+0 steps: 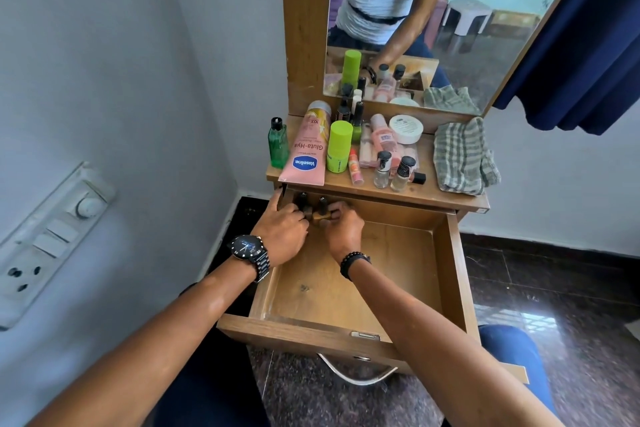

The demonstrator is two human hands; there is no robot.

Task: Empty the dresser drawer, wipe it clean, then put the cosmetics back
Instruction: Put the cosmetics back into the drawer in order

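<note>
Open wooden drawer [349, 288] is nearly bare. Left hand [285, 230] and right hand [343, 229] each close their grip on small dark-capped bottles [322, 208] at its back-left corner. Remaining cosmetics [341, 149] and the striped cloth [462, 156] lie on the desk [446, 199]; whether wiping is done cannot be told.

On your pink tube [306, 149] you can read "Vaseline" in a blue badge, then "Gluta-Hya" above it and "10X" near the cap. The print on your other bottles is too small to read.
</note>
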